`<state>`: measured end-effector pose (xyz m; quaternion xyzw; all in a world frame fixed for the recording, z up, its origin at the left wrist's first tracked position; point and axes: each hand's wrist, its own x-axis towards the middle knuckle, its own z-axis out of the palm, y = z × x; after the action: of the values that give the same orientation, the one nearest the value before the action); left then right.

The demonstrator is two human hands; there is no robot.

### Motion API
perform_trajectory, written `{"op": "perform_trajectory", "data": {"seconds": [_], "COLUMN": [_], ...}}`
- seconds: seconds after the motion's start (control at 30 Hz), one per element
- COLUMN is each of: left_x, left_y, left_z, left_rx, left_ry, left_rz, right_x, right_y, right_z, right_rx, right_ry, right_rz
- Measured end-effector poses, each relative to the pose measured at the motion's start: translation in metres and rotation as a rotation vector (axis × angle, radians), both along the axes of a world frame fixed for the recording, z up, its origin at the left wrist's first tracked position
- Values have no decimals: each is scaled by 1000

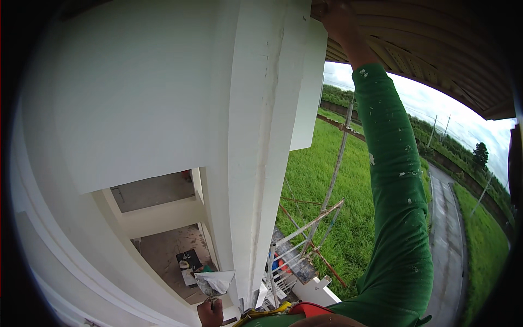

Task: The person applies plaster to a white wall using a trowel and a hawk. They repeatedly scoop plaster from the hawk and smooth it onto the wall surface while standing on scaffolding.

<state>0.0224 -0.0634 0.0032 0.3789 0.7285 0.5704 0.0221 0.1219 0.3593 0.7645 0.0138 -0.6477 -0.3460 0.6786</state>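
My right hand (pixel 336 17) reaches high overhead on a green, paint-flecked sleeve (pixel 395 180) and presses against the underside of the ribbed eave (pixel 414 38), beside the top of the white column (pixel 267 136). Its fingers are hidden against the eave. My left hand (pixel 210 313) is low at the bottom edge, closed around the handle of a trowel (pixel 215 282) whose blade carries white plaster. The trowel is held close to the base of the column's vertical ridge, which shows small chips and marks.
A curved white wall (pixel 125 98) fills the left. Scaffold poles (pixel 332 180) and planks stand right of the column. Far below lie a concrete floor (pixel 169 245), green grass (pixel 327 174) and a road (pixel 449 240).
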Motion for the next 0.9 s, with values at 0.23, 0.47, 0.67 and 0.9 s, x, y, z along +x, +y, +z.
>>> {"op": "perform_trajectory", "data": {"seconds": [0.23,0.47,0.67,0.9], "left_x": [6,13,7,3], "left_y": [-5,-4,-7,-6], "left_z": [21,26,27,27], "left_rx": [-153,-177,-234,-217], "left_ry": [45,-77,-82,-41], "left_rz": [44,103,69,37], "right_x": [-30,-30,-17,-13], "right_y": [10,11,13,8], "right_z": [30,-7,-55,-105], "right_rx": [43,-1,-3,46], "right_ry": [2,-76,-119,-201], "right_rz": [-63,-56,-149,-160]}}
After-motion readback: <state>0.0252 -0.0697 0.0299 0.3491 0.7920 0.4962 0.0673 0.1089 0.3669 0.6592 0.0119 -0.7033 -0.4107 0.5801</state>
